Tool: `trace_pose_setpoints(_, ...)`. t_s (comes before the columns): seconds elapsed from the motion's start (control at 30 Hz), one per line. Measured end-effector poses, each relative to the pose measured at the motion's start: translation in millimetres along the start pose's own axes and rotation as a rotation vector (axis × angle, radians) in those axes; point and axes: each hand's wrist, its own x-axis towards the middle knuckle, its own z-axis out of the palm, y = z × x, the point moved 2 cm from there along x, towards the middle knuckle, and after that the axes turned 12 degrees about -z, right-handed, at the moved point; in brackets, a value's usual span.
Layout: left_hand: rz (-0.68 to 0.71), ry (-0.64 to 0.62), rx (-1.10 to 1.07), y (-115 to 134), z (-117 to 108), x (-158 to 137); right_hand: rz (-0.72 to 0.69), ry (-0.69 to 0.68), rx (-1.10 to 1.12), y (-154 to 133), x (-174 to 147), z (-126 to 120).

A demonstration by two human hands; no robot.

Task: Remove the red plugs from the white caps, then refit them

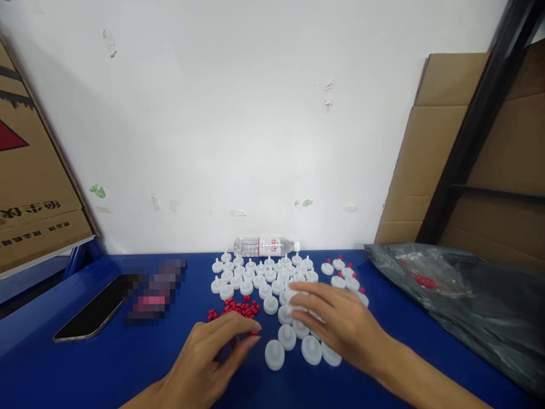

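My left hand (219, 352) is closed in a pinch, with a small red cap (253, 333) between thumb and fingertip. To the right, my right hand (340, 318) reaches in over the white nozzle lids (275, 355), its fingers closed round one white lid (292, 299) that they partly cover. The lids are round with a thin spout on top, and several stand in a loose group across the middle. A pile of loose red caps (242, 308) lies just beyond my left hand. At the right, several lids (339, 281) carry red caps on their spouts.
A clear plastic bottle (247, 246) lies against the white wall at the back. On the left of the blue table (170, 363) are a phone (96, 307) and a blurred dark packet (157, 292). A grey plastic bag (464, 307) covers the right side. Cardboard (430, 153) stands behind it.
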Motion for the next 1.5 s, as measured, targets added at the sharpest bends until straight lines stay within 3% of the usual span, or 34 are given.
trace_pose_setpoints(0.17,0.076,0.073,-0.007,11.4,-3.2,-2.7,-0.131,0.019,-0.045,-27.1,6.2,7.0)
trace_pose_setpoints(0.3,0.111,0.011,0.006,14.5,-2.6,-4.4,-0.148,0.007,-0.032,-37.5,10.1,10.2)
trace_pose_setpoints(0.53,0.15,0.033,-0.008,15.7,-2.9,-1.6,-0.079,0.026,0.028,-39.7,7.2,11.7)
trace_pose_setpoints(0.73,0.102,0.064,-0.135,10.8,1.3,-3.1,-0.002,0.071,0.153,-40.9,6.3,12.2)
trace_pose_setpoints(0.83,0.113,0.089,-0.058,9.2,3.2,-4.0,-0.015,0.071,0.182,-42.1,7.4,11.7)
trace_pose_setpoints(1.13,-0.061,-0.177,-0.092,14.4,8.4,-6.8,-0.081,0.122,0.125,-49.7,8.5,10.5)
trace_pose_setpoints(1.33,-0.106,-0.201,-0.212,22.5,6.5,-5.8,-0.074,0.165,0.043,-55.6,8.2,12.1)
trace_pose_setpoints(1.5,-0.154,-0.185,-0.125,18.4,2.0,1.6,-0.182,0.043,-0.019,-44.4,17.8,4.5)
